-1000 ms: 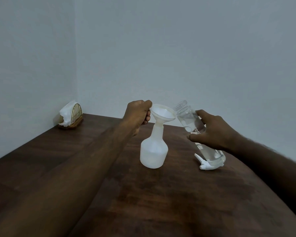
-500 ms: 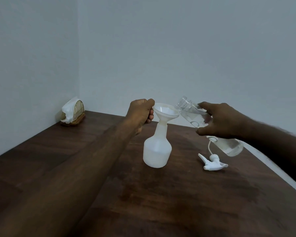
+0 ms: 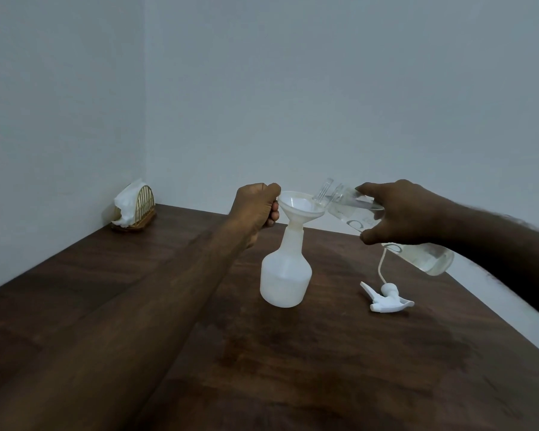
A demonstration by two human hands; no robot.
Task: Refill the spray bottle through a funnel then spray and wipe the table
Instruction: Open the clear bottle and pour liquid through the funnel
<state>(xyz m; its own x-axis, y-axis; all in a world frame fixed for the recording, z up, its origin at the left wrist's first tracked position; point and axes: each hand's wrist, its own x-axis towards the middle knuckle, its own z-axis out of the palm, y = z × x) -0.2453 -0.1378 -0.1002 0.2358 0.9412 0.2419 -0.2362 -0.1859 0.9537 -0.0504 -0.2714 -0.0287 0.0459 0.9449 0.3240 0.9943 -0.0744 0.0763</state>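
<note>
Funnel (image 3: 296,204) of white plastic, wide bowl, sits w/ its stem in the open neck of a translucent white plastic spray bottle (image 3: 285,276), which stands upright on the dark brown wooden table (image 3: 293,374). Lower part of the spray bottle looks denser, prob. liquid; exact level can't be told. L hand (image 3: 255,209), just left of the spray bottle's neck, has fingers curled, thumb on top, gripping the funnel's rim. R hand (image 3: 400,214), up and right of the spray bottle, has thumb and fingers wrapped round a clear bottle (image 3: 430,259), tilted w/ its open mouth over the funnel bowl, base lower and further right. Clear liquid lies along the clear bottle's low side; whether any is flowing can't be told. White trigger head (image 3: 386,299) w/ thin dip tube (image 3: 380,262) lies on the table right of the spray bottle, apart from it. Far left of the spray bottle, in the corner, arched golden wire napkin holder (image 3: 143,206) w/ white napkins (image 3: 125,202).
</note>
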